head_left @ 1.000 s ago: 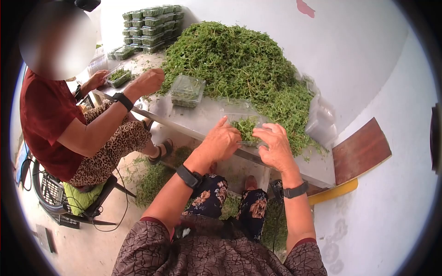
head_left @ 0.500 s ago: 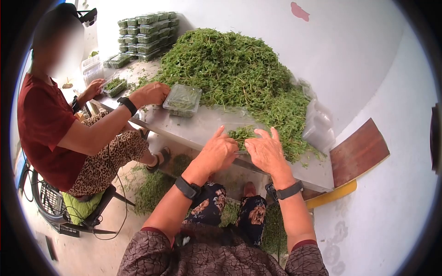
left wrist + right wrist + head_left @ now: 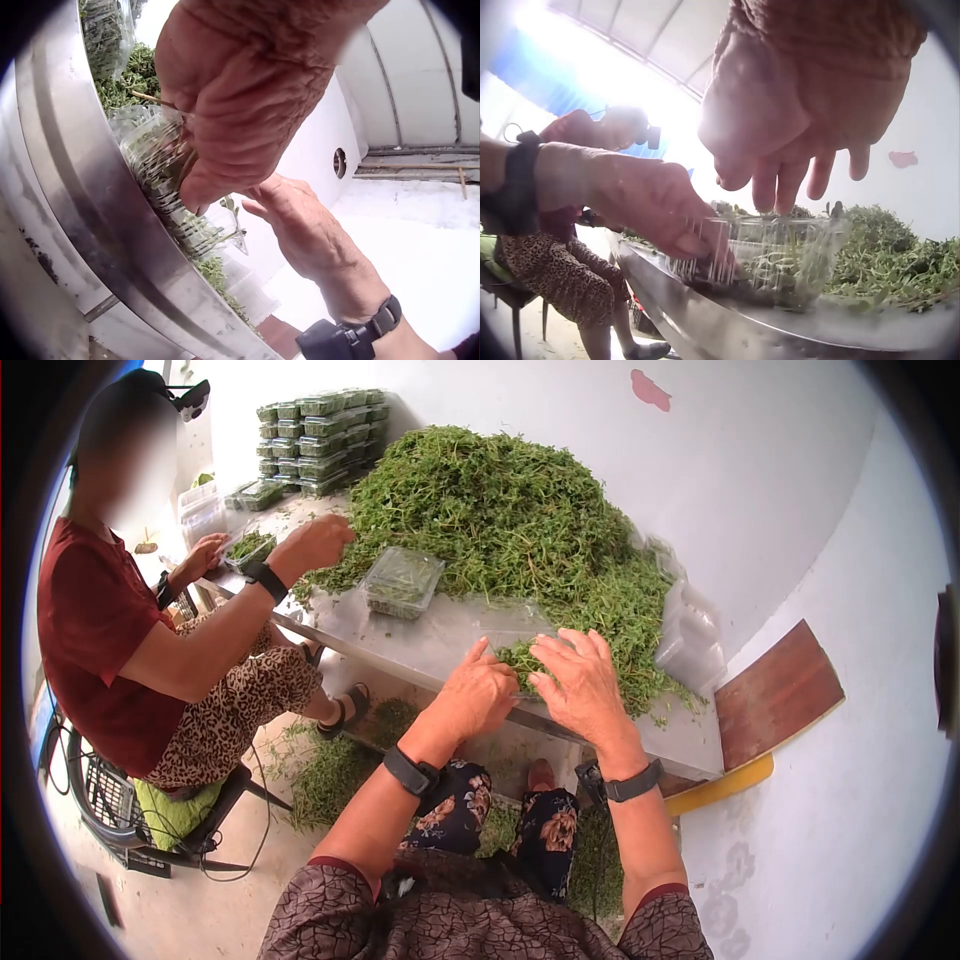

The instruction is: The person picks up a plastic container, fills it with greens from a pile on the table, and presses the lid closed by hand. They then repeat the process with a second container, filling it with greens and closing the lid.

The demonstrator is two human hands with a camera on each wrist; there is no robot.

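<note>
In the head view a clear plastic box of green sprigs (image 3: 520, 657) lies at the table's near edge. My left hand (image 3: 474, 690) grips its left side, thumb and fingers on the wall, as the left wrist view shows around the box (image 3: 154, 150). My right hand (image 3: 580, 685) is over the box's right side. In the right wrist view that hand (image 3: 810, 112) hangs above the box (image 3: 780, 259) with its fingers extended down at the greens; whether the fingertips touch them, I cannot tell.
Behind the box rises a big heap of greens (image 3: 490, 510). A filled lidded box (image 3: 402, 582) stands left of it, stacked filled boxes (image 3: 320, 440) at the back left, empty containers (image 3: 690, 635) at the right. A person in a red shirt (image 3: 110, 650) sits at the left, one hand near the heap.
My right hand has lifted slightly and its fingers have spread from the greens, while my left hand keeps its hold. The other person's hand has moved from beside the lidded box toward the heap.
</note>
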